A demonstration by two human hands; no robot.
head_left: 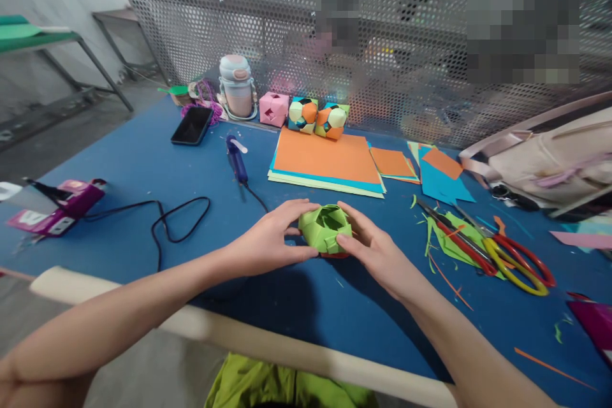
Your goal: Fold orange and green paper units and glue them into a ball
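Note:
A folded green paper cube (318, 229) with an opening in its top is held just over the blue table, a bit of orange-red showing beneath it. My left hand (272, 233) grips it from the left, thumb low on its near side and fingers behind. From the right, my right hand (370, 242) closes on it with the thumb on the near face. Beyond my left hand lies a blue glue gun (236, 159), its black cord running toward me. A stack of orange, blue and pale green paper sheets (327, 159) lies just past the cube.
Scissors (519, 261), a red-handled tool (463, 245) and green scraps lie at right, near a beige bag (545, 146). Finished paper cubes (274, 108) and a bottle (238, 89) stand before the perforated metal screen (191, 25). A phone (192, 125) and purple power strip (67, 207) are left.

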